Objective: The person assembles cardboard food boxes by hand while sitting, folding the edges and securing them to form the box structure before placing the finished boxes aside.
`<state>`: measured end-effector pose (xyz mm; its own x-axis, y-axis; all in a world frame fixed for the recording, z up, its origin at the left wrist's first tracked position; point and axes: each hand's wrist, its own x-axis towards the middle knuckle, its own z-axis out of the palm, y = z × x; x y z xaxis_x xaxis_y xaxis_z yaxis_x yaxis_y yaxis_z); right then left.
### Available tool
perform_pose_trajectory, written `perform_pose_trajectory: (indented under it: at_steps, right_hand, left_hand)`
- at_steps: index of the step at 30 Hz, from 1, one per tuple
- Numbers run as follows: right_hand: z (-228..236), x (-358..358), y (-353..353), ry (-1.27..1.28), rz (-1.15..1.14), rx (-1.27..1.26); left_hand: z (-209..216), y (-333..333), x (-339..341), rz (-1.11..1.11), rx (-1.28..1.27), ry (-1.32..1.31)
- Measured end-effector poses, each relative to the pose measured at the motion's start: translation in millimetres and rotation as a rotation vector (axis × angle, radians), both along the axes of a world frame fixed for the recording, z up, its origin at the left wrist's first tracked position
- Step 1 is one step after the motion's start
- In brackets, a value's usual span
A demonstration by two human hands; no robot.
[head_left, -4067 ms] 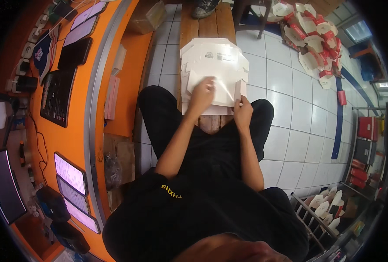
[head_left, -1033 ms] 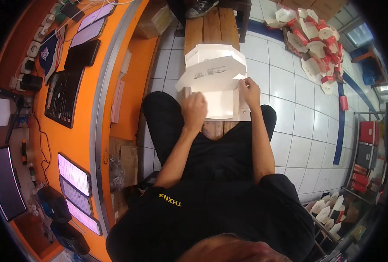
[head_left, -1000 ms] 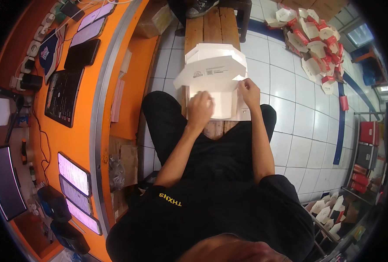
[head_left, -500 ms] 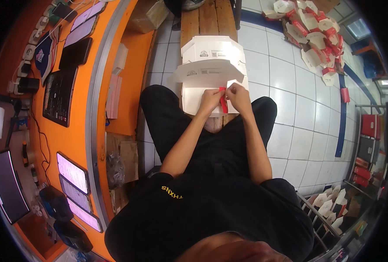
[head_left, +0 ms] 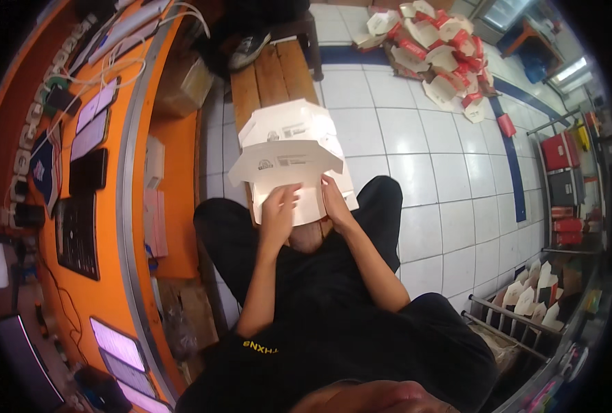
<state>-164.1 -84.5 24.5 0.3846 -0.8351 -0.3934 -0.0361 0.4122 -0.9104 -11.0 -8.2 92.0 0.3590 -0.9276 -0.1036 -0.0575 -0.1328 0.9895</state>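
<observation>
A white cardboard box blank (head_left: 304, 200), partly folded, lies on the wooden bench between my knees. Its raised middle flap (head_left: 296, 162) carries small dark print. My left hand (head_left: 277, 208) is over the near panel, open, with its fingers apart and nothing visible in it. At the right side of that panel is my right hand (head_left: 335, 199), its fingers stretched out against the cardboard. Behind the flap lies more white cardboard (head_left: 289, 124), bearing similar print.
The wooden bench (head_left: 271, 72) runs away from me, with a shoe (head_left: 249, 51) beside its far end. An orange counter (head_left: 123, 234) with phones and cables stands at left. Red and white cartons (head_left: 444, 55) are heaped on the tiled floor (head_left: 430, 179) at far right.
The red strip that was between my fingers is out of sight. My hands have moved apart, and the left one has opened. The view has shifted, so the bench appears further left and lower.
</observation>
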Motion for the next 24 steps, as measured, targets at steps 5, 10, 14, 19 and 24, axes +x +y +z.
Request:
perform_pose_trajectory:
  at_steps: [5, 10, 14, 19, 24]
  right_hand:
    - [29.3, -37.4, -62.7, -0.039, 0.575, 0.039]
    - [71.3, -108.2, -237.2, 0.157, 0.697, -0.051]
    - [156.8, -159.6, -378.6, 0.446, 0.124, -0.417]
    - [39.0, -182.5, -338.9, 0.960, -0.003, -0.570]
    - [-36.7, -51.6, -96.3, 0.867, 0.091, -0.370]
  left_hand:
    - [49.4, 48.6, 59.0, 0.433, -0.115, 0.053]
    - [22.0, 78.1, 107.8, 0.633, -0.058, 0.075]
    - [-1.1, 71.6, 121.5, 0.676, -0.017, 0.102]
    - [-54.6, 37.2, 101.4, 0.491, 0.115, -0.101]
    - [-111.1, 26.9, 98.1, 0.375, 0.411, -0.705]
